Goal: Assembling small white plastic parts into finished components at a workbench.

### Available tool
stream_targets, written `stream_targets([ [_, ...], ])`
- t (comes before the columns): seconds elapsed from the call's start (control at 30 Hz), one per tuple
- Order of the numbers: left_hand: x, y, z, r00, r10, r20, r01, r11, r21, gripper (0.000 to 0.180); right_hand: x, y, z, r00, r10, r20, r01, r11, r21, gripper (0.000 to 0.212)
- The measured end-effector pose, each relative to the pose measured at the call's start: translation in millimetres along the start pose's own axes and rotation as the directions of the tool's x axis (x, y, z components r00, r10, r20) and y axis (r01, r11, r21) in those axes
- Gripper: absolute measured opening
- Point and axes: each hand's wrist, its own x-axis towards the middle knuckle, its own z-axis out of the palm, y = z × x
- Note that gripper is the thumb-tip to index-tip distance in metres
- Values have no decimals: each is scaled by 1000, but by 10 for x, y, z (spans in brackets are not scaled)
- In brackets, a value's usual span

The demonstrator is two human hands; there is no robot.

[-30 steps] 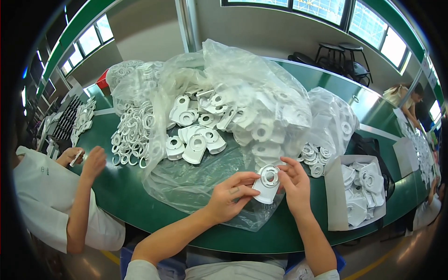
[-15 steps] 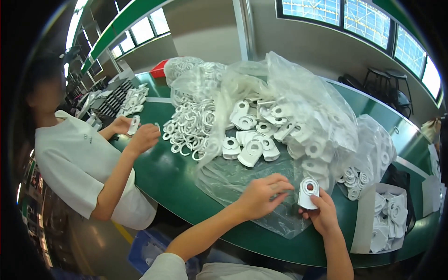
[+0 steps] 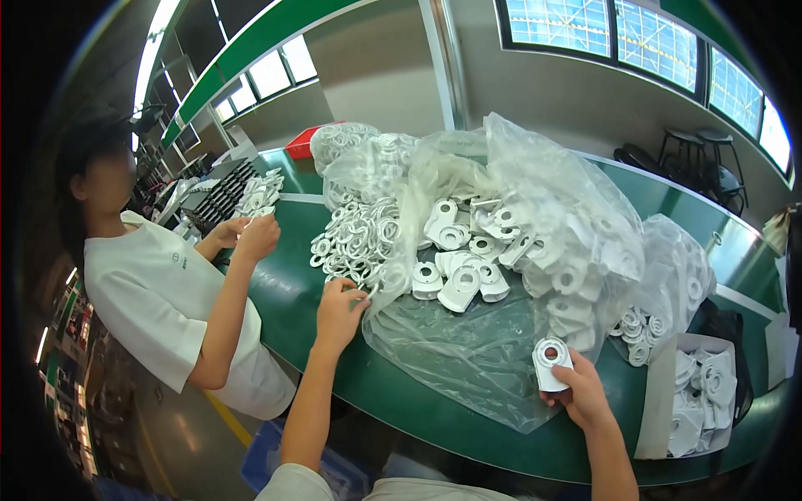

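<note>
I log: one plate [image 3: 548,381] gripped in my right hand [image 3: 576,387] near the bag [image 3: 543,154]; left hand [image 3: 341,316] at the rings [image 3: 355,240], its hold unclear; box [image 3: 657,409] of parts [image 3: 710,382], seemingly done; heaped plates [image 3: 459,288] and rings outstanding.

- A person in a white shirt [image 3: 163,292], to the left of the left hand [image 3: 338,313]
- A red bin [image 3: 301,144], well beyond the left hand
- A blue crate [image 3: 261,457], below and left of the left hand
- A yellow floor line [image 3: 227,419], also leftward
- A metal post [image 3: 447,71], far beyond and between both hands
- Windows [image 3: 656,46] and dark stools [image 3: 714,135], far beyond the right hand [image 3: 576,388], rightward
</note>
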Motion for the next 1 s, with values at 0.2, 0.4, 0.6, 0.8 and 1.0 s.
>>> stream_targets([
  [0.2,309,-16,-286,836,-426,346,546,584,-600,13,-38,-7,-15,1000,21,-22,-20,1000,12,35],
  [0.4,439,206,-158,855,-352,380,415,24,-910,15,1,10,-39,999,48,-3,-48,999,24,39],
  [0.6,565,1203,81,861,-86,502,509,115,-853,15,31,-37,-37,998,61,30,-62,998,31,36],
  [0.8,535,1955,317,804,268,532,487,218,-846,18,16,-11,-75,999,43,3,-43,999,21,34],
  [1.0,306,2102,455,894,415,171,-87,536,-840,26,17,22,-83,1000,-8,-1,8,994,110,39],
])
